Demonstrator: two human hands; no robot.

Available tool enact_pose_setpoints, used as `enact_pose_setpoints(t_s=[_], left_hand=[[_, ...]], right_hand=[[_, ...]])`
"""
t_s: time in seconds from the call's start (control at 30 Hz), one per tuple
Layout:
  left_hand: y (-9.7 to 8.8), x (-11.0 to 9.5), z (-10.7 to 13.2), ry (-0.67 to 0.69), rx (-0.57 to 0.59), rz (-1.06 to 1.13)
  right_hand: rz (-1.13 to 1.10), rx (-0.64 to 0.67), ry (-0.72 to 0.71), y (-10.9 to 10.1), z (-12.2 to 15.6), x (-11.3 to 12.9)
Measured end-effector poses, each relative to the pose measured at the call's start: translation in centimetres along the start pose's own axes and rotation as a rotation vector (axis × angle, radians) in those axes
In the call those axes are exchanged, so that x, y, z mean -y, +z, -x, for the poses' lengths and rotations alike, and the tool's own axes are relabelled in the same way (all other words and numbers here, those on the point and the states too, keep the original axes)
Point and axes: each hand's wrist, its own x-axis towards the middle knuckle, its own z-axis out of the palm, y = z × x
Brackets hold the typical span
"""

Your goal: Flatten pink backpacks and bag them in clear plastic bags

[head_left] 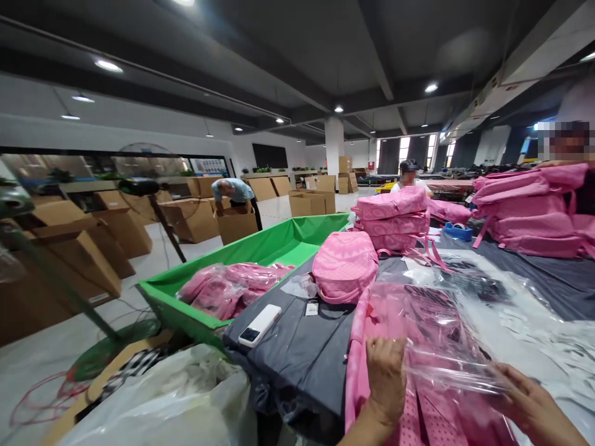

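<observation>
A pink backpack (357, 365) lies on the dark cloth-covered table directly before me. Over it stretches a clear plastic bag (449, 368), with dark printing showing near its far end. My left hand (387, 375) is closed in a fist around the bag's left edge, above the backpack. At the other side, my right hand (525, 396) grips the bag's right edge between thumb and fingers. Dotted pink straps show through the film below my hands. Just beyond lies a smaller rounded pink bag (346, 267), with a white tag (312, 308) beside it.
Stacked pink backpacks stand at the back (393, 214) and right (534, 210). A green bin (186, 303) at left holds bagged pink items (223, 288). A white power bank (260, 325) lies near the table edge. A co-worker (235, 191) bends over a carton (237, 226).
</observation>
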Motion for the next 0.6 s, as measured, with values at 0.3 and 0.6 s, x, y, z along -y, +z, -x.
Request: enact_pose_setpoints(t_s=[0.3,0.6], left_hand=[[-3.0,4.1,-2.1,-0.05,-0.218,0.135],[-3.2,5.9,2.8,0.153,-0.054,-0.028]], right_hand=[[0.605,-0.076,-0.493,0.9,4.0,-2.5],[0.288,-0.159,-0.031,-4.5,2.7,-4.6]])
